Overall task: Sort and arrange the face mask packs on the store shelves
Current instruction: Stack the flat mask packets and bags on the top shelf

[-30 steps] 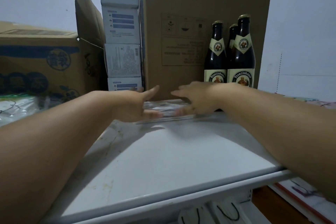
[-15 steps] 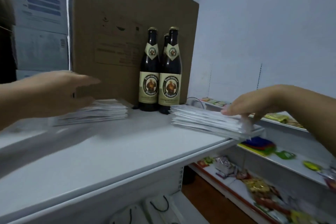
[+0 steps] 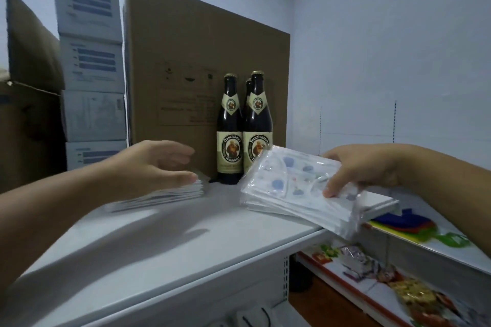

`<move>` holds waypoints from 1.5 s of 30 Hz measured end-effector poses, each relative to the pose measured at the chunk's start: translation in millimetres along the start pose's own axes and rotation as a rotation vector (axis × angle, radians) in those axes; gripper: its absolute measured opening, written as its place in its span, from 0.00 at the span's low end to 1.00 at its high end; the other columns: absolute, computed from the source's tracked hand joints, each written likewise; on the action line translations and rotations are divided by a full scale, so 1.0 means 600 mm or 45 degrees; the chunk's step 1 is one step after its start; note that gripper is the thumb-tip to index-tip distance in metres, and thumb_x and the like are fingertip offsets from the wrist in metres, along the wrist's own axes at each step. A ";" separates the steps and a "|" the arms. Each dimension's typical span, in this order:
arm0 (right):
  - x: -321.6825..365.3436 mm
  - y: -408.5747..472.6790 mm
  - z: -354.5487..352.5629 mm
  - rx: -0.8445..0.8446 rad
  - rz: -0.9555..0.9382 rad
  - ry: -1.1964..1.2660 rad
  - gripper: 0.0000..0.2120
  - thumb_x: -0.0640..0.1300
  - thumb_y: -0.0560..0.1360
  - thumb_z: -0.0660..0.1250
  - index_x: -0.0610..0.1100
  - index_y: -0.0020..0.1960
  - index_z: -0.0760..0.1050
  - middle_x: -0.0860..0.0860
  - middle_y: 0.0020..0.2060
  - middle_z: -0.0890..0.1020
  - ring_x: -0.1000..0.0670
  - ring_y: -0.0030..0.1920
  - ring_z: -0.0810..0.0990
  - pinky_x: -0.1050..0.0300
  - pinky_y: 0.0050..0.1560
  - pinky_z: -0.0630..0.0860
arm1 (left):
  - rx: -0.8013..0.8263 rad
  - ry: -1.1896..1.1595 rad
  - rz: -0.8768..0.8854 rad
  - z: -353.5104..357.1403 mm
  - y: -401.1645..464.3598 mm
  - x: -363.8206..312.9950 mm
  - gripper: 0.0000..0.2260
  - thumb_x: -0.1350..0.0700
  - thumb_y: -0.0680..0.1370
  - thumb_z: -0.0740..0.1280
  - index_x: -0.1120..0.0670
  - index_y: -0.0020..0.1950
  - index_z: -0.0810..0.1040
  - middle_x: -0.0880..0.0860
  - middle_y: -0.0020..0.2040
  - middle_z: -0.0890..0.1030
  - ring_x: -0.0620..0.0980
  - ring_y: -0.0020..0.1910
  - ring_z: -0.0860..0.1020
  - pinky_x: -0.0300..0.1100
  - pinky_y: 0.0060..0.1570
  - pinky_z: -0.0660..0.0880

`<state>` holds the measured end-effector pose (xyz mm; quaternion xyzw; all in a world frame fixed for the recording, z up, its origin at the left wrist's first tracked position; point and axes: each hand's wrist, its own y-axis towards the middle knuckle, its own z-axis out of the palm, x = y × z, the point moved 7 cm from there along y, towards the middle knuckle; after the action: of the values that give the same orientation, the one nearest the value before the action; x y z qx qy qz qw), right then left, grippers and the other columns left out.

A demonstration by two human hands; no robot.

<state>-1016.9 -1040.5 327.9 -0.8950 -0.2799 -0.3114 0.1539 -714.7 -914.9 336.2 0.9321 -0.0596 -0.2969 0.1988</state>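
Observation:
Two stacks of clear-wrapped face mask packs lie on the white shelf [image 3: 164, 244]. The left stack [image 3: 159, 195] sits in front of the big cardboard box. My left hand [image 3: 156, 167] hovers over it, fingers straight, thumb apart, holding nothing. The right stack [image 3: 292, 188] lies at the shelf's right end and overhangs the edge. My right hand [image 3: 356, 170] grips its top packs, thumb on top, and tilts them up at the left; blue printed shapes show through the wrap.
Three dark beer bottles [image 3: 244, 130] stand between the stacks, against a tall cardboard box [image 3: 186, 61]. White cartons [image 3: 91, 74] are piled at the left. Lower shelves at the right hold coloured cloths [image 3: 406, 220] and snack packets [image 3: 372, 268].
The view swung right and closer. My right hand moved from resting on the right stack to gripping and lifting its top packs. My left hand stayed over the left stack.

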 end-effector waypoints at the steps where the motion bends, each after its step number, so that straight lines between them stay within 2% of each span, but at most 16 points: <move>1: 0.022 0.003 -0.001 -0.051 -0.108 -0.020 0.22 0.37 0.63 0.78 0.45 0.55 0.76 0.49 0.48 0.85 0.49 0.47 0.84 0.56 0.45 0.81 | 0.064 -0.176 -0.042 0.004 -0.001 -0.008 0.38 0.26 0.47 0.74 0.31 0.56 0.74 0.37 0.53 0.80 0.36 0.54 0.79 0.35 0.54 0.73; 4: 0.104 0.008 0.016 -0.124 -0.437 -0.034 0.22 0.39 0.60 0.79 0.46 0.52 0.77 0.51 0.45 0.85 0.51 0.45 0.85 0.58 0.44 0.81 | 0.133 -0.712 -0.217 -0.001 -0.011 -0.025 0.54 0.39 0.44 0.83 0.39 0.68 0.66 0.47 0.60 0.79 0.48 0.59 0.79 0.45 0.61 0.72; 6: 0.164 0.012 0.036 -0.161 -0.592 -0.105 0.20 0.40 0.59 0.79 0.48 0.48 0.77 0.51 0.44 0.85 0.51 0.45 0.84 0.54 0.45 0.82 | 0.223 -0.883 -0.266 -0.015 -0.025 -0.043 0.48 0.47 0.52 0.84 0.45 0.69 0.69 0.54 0.61 0.81 0.56 0.59 0.80 0.52 0.60 0.75; 8: 0.217 0.015 0.058 -0.188 -0.722 -0.161 0.19 0.38 0.61 0.79 0.49 0.47 0.77 0.51 0.43 0.84 0.52 0.43 0.84 0.56 0.42 0.82 | 0.311 -0.833 -0.269 -0.032 -0.047 -0.054 0.35 0.51 0.60 0.82 0.47 0.66 0.74 0.55 0.59 0.82 0.58 0.57 0.81 0.51 0.52 0.79; 10: 0.256 0.016 0.075 -0.192 -0.813 -0.136 0.19 0.37 0.62 0.79 0.49 0.48 0.76 0.52 0.43 0.84 0.53 0.42 0.84 0.58 0.40 0.82 | 0.202 -0.747 -0.325 -0.056 -0.063 -0.041 0.27 0.59 0.66 0.78 0.49 0.63 0.76 0.55 0.57 0.83 0.57 0.56 0.82 0.54 0.53 0.79; 13: 0.269 0.026 0.100 -0.118 -0.847 0.061 0.22 0.36 0.62 0.79 0.48 0.51 0.75 0.50 0.44 0.83 0.51 0.43 0.84 0.58 0.40 0.82 | -0.064 -0.831 -0.372 -0.072 -0.090 -0.018 0.23 0.70 0.67 0.71 0.55 0.60 0.78 0.58 0.54 0.84 0.58 0.52 0.83 0.57 0.53 0.78; 16: 0.246 0.045 0.134 -0.094 -0.781 0.263 0.28 0.40 0.61 0.80 0.53 0.56 0.73 0.45 0.51 0.80 0.44 0.48 0.83 0.51 0.48 0.82 | -0.176 -0.889 -0.460 -0.051 -0.128 0.001 0.20 0.75 0.69 0.66 0.59 0.57 0.79 0.62 0.53 0.83 0.60 0.50 0.83 0.54 0.49 0.80; 20: 0.204 0.065 0.167 0.009 -0.629 0.678 0.39 0.49 0.50 0.79 0.56 0.60 0.71 0.43 0.57 0.77 0.42 0.52 0.82 0.47 0.52 0.81 | -0.071 -0.891 -0.511 -0.016 -0.152 0.005 0.21 0.74 0.69 0.65 0.62 0.61 0.78 0.63 0.56 0.82 0.62 0.56 0.81 0.57 0.60 0.75; 24: 0.175 0.072 0.196 0.205 -0.485 0.788 0.29 0.41 0.63 0.72 0.49 0.63 0.71 0.44 0.51 0.84 0.43 0.51 0.84 0.46 0.52 0.80 | -0.211 -0.923 -0.570 -0.022 -0.152 0.026 0.20 0.74 0.72 0.62 0.63 0.61 0.77 0.64 0.56 0.82 0.64 0.56 0.80 0.61 0.63 0.72; 27: 0.173 0.072 0.208 0.227 -0.467 0.849 0.19 0.37 0.71 0.65 0.46 0.60 0.73 0.42 0.50 0.84 0.41 0.52 0.83 0.45 0.51 0.80 | -0.237 -1.047 -0.609 -0.011 -0.146 0.035 0.21 0.74 0.73 0.57 0.60 0.63 0.74 0.63 0.56 0.82 0.63 0.54 0.81 0.61 0.57 0.76; 31: 0.178 0.071 0.187 0.023 -0.406 0.735 0.10 0.34 0.78 0.60 0.42 0.56 0.76 0.41 0.47 0.84 0.41 0.50 0.82 0.45 0.53 0.79 | -0.246 -0.951 -0.696 -0.032 -0.146 0.037 0.17 0.73 0.75 0.59 0.59 0.59 0.77 0.59 0.47 0.85 0.58 0.46 0.84 0.54 0.43 0.82; 34: 0.201 0.064 0.153 -0.054 -0.395 0.718 0.07 0.33 0.76 0.63 0.36 0.52 0.77 0.39 0.43 0.81 0.46 0.40 0.81 0.51 0.41 0.82 | -0.198 -0.823 -0.647 -0.076 -0.134 0.013 0.15 0.71 0.74 0.63 0.57 0.57 0.78 0.59 0.48 0.85 0.57 0.46 0.84 0.51 0.40 0.82; 36: 0.223 0.062 0.121 -0.126 -0.420 0.733 0.04 0.34 0.76 0.64 0.37 0.45 0.77 0.44 0.33 0.78 0.52 0.28 0.77 0.59 0.26 0.77 | -0.215 -0.796 -0.604 -0.107 -0.121 -0.005 0.17 0.68 0.70 0.67 0.57 0.58 0.78 0.59 0.50 0.85 0.56 0.46 0.85 0.50 0.39 0.82; 38: 0.244 0.064 0.088 -0.182 -0.432 0.760 0.04 0.36 0.76 0.64 0.40 0.42 0.74 0.49 0.25 0.73 0.55 0.23 0.72 0.65 0.21 0.71 | -0.277 -0.770 -0.599 -0.133 -0.107 -0.016 0.19 0.65 0.68 0.69 0.58 0.58 0.77 0.59 0.47 0.85 0.53 0.39 0.84 0.44 0.34 0.81; 42: 0.238 0.083 0.093 -0.106 -0.296 0.671 0.02 0.36 0.75 0.67 0.37 0.47 0.75 0.48 0.29 0.72 0.56 0.22 0.71 0.66 0.19 0.69 | -0.280 -0.677 -0.793 -0.122 -0.112 0.010 0.10 0.65 0.71 0.70 0.58 0.49 0.73 0.61 0.35 0.83 0.53 0.28 0.81 0.40 0.25 0.78; 45: 0.193 0.101 0.150 0.031 -0.140 0.447 0.12 0.34 0.74 0.68 0.31 0.56 0.75 0.48 0.25 0.71 0.56 0.20 0.68 0.67 0.20 0.64 | -0.021 -0.518 -0.970 -0.070 -0.141 0.048 0.07 0.66 0.73 0.70 0.58 0.46 0.74 0.61 0.32 0.80 0.54 0.25 0.78 0.41 0.26 0.78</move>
<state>-863.0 -1001.4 328.0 -0.8081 -0.3012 -0.4675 0.1940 -667.6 -830.2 318.1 0.8083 0.2532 -0.5273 0.0667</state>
